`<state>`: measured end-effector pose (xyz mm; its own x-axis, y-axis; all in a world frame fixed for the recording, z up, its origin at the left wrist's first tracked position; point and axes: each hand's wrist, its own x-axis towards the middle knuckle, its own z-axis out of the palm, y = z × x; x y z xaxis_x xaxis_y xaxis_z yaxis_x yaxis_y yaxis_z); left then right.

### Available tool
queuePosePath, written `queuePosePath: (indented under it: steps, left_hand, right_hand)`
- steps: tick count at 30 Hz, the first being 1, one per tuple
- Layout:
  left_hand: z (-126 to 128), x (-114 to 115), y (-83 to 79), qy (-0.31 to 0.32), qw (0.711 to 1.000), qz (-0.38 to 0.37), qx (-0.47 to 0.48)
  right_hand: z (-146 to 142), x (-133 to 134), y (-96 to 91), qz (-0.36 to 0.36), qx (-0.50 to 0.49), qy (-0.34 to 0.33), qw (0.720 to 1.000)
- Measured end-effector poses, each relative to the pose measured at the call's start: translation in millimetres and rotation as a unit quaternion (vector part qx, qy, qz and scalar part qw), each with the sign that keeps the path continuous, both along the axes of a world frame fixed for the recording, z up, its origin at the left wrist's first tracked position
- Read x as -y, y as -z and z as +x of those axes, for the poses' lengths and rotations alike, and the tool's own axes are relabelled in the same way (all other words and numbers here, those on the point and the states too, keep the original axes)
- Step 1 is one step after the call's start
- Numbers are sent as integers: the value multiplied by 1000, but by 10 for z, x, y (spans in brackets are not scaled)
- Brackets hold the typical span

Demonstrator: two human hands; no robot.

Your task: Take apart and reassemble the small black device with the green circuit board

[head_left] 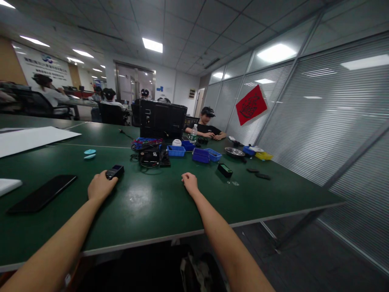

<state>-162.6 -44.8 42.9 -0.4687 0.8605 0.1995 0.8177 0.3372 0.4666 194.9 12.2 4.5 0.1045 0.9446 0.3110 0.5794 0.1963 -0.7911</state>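
My left hand (101,187) is closed around the near end of a small black box-shaped device (115,172) at the table's left half. The device's darker front face points up and away from me. Toward the middle, my right hand (190,183) rests low over the green table (158,215) with its fingers curled together. Whatever those fingers might hold is too small or hidden to make out. Right of that hand lies another black box (225,170) with a greenish top, and small clear pieces (235,183) lie just in front of it.
A long black panel (42,194) and white sheets (36,140) lie at left, near a turquoise case (90,154). Farther back are a monitor (163,119), tangled cables (147,143), blue bins (201,155), a bottle (193,133) and a metal bowl (234,152). A person (208,125) sits across.
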Motion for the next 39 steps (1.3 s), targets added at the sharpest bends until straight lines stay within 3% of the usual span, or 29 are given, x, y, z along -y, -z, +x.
queuePosePath:
  steps: [5,10,20,29,35,39]
  left_hand:
    - [122,86,-52,16,1000,-11,-5]
    - [397,151,-68,81,996,-21,-9]
    - [1156,113,-41,234,972,-19,-22]
    - [1879,68,115,281,959,23,-15]
    - [1939,41,223,369,926,66,46]
    - [1898,-6,289,412,906,75,63]
  right_hand:
    - [-2,19,-20,-11,-4,2,1000]
    - [-3,13,-18,-12,-6,0,1000]
    - [1,-7,13,-9,-6,0,1000]
    - [-25,25,-6,-9,17,-2,1000]
    - [-179,301,-159,30,60,-22,998]
    - [-306,440,-215,10,158,-28,987]
